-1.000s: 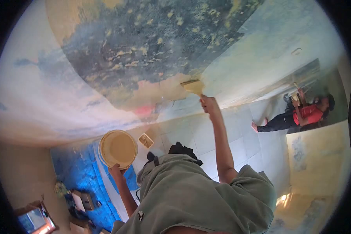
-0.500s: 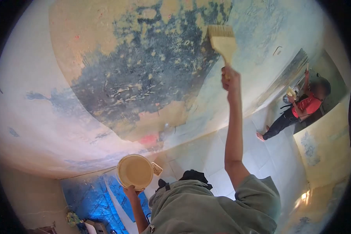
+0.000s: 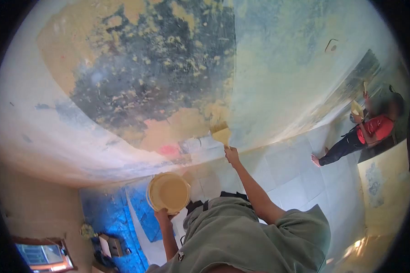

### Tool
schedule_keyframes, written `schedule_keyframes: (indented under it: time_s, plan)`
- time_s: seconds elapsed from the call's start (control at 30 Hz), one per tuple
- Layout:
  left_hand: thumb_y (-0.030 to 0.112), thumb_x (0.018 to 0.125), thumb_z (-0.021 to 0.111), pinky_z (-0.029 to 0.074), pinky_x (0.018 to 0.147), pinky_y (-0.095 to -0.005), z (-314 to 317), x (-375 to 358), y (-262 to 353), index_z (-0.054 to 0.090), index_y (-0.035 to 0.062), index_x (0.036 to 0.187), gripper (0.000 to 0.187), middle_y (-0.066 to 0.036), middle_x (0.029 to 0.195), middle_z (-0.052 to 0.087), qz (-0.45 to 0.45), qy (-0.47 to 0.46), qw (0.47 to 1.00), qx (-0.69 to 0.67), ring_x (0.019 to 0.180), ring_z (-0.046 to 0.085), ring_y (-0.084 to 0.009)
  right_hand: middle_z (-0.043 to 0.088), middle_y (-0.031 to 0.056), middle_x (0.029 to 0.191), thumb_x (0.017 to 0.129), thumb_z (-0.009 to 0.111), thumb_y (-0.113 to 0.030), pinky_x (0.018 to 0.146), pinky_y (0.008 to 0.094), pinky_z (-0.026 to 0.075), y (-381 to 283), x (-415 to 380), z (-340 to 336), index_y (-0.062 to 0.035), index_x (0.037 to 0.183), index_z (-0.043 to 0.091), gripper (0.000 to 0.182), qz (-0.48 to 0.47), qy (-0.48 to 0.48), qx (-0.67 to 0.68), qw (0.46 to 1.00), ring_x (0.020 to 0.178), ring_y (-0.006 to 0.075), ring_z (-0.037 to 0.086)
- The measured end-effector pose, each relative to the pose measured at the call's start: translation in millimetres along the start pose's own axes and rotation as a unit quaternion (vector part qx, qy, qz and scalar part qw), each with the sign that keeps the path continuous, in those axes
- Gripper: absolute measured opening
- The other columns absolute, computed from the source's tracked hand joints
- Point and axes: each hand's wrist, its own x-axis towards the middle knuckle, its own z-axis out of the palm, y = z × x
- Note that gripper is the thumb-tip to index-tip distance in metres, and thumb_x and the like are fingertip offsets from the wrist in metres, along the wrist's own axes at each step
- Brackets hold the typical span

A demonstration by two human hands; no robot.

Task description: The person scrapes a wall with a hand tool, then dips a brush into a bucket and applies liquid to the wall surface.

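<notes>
My right hand [image 3: 232, 155] grips the handle of a wide, pale-yellow brush [image 3: 221, 133], whose bristles meet the low part of the wall [image 3: 259, 104]. A large dark, mottled patch [image 3: 155, 59] covers the wall to the upper left of the brush. Lower down, my left hand [image 3: 163, 214] holds a round cream bucket [image 3: 150, 193] by its bottom edge, with its opening facing up. Beige liquid shows inside the bucket. The fingers of my left hand are partly hidden behind the bucket.
To the right, a co-worker in a red shirt [image 3: 379, 128] stands by the wall with a tool raised and a pale container in hand. Light tiles [image 3: 296, 173] cover the floor. A blue sheet [image 3: 109, 218] lies at the lower left, beside a box [image 3: 111, 245].
My right hand has brought the brush down and to the left, from high on the wall to near its base. The bucket has shifted slightly right, and the view has turned somewhat.
</notes>
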Motion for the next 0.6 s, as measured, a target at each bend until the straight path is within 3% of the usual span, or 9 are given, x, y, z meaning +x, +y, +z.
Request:
schedule_keyframes:
  time_s: [0.1,0.17,0.23,0.27,0.3,0.37,0.5,0.57,0.6]
  plan:
    - [0.004,0.066,0.046,0.058,0.053,-0.0465,14,-15,-21,0.036,-0.0020,0.121,0.057,-0.022,0.105,0.051,-0.002,0.019,1.000,0.003,0.077,0.062,-0.0372,0.040,0.0003,0.043,0.081,0.053,-0.042,0.030,0.0278,0.025,38,25,-12,-0.0106,0.053,0.046,0.042,0.033,-0.038,-0.080,0.996,0.032,0.0103,0.035]
    - [0.004,0.066,0.046,0.058,0.054,-0.0470,24,-28,-32,0.035,-0.0018,0.122,0.057,-0.022,0.106,0.051,0.003,0.037,0.999,0.006,0.078,0.061,-0.0374,0.041,0.0019,0.042,0.082,0.052,-0.039,0.031,0.0292,0.026,37,50,-12,-0.0096,0.051,0.046,0.043,0.112,-0.091,0.005,0.990,0.033,0.0120,0.037]
    - [0.004,0.065,0.047,0.058,0.054,-0.0472,38,-42,-41,0.034,-0.0012,0.122,0.058,-0.022,0.107,0.050,-0.008,0.051,0.999,-0.010,0.080,0.061,-0.0380,0.040,0.0020,0.042,0.082,0.051,-0.035,0.030,0.0297,0.025,79,111,1,-0.0114,0.049,0.043,0.041,-0.164,-0.100,-0.079,0.978,0.032,0.0127,0.035]
    - [0.005,0.065,0.046,0.058,0.050,-0.0448,43,-46,-50,0.035,-0.0060,0.116,0.054,-0.025,0.098,0.054,0.020,0.054,0.998,-0.024,0.069,0.062,-0.0389,0.038,0.0000,0.042,0.083,0.050,-0.034,0.030,0.0280,0.025,35,99,-3,-0.0124,0.052,0.043,0.039,-0.047,-0.155,0.008,0.987,0.032,0.0116,0.033]
    - [0.005,0.065,0.046,0.058,0.050,-0.0448,48,-53,-53,0.035,-0.0060,0.116,0.054,-0.025,0.098,0.054,0.017,0.063,0.998,-0.022,0.069,0.062,-0.0389,0.037,-0.0020,0.043,0.084,0.049,-0.033,0.030,0.0263,0.025,-31,73,-14,-0.0134,0.054,0.043,0.036,0.073,-0.204,0.094,0.972,0.032,0.0105,0.032]
    - [0.005,0.065,0.046,0.058,0.051,-0.0446,59,-62,-54,0.035,-0.0064,0.116,0.054,-0.025,0.099,0.053,-0.007,0.082,0.997,-0.014,0.069,0.062,-0.0388,0.034,-0.0063,0.046,0.084,0.050,-0.033,0.029,0.0208,0.022,-86,72,-25,-0.0142,0.063,0.044,0.030,0.217,-0.287,0.274,0.892,0.032,0.0058,0.028]
    - [0.005,0.065,0.046,0.059,0.053,-0.0450,71,-75,-55,0.034,-0.0075,0.116,0.054,-0.025,0.102,0.052,0.005,0.095,0.995,0.008,0.071,0.062,-0.0397,0.034,-0.0093,0.049,0.086,0.050,-0.032,0.028,0.0169,0.019,-172,32,-59,-0.0136,0.069,0.044,0.025,0.247,-0.263,0.221,0.906,0.033,0.0011,0.026]
    - [0.004,0.065,0.046,0.059,0.054,-0.0449,64,-72,-59,0.033,-0.0047,0.119,0.056,-0.025,0.104,0.051,-0.013,0.086,0.996,0.007,0.075,0.062,-0.0390,0.034,-0.0095,0.049,0.087,0.050,-0.030,0.028,0.0166,0.017,-206,4,-83,-0.0128,0.069,0.045,0.025,0.144,-0.323,0.216,0.910,0.033,-0.0002,0.025]
    - [0.003,0.065,0.046,0.059,0.055,-0.0448,61,-71,-60,0.032,-0.0020,0.122,0.059,-0.024,0.106,0.050,-0.028,0.076,0.997,0.009,0.078,0.062,-0.0384,0.034,-0.0095,0.049,0.087,0.050,-0.030,0.028,0.0166,0.017,-227,-10,-94,-0.0128,0.069,0.045,0.025,0.147,-0.322,0.216,0.910,0.033,-0.0002,0.025]
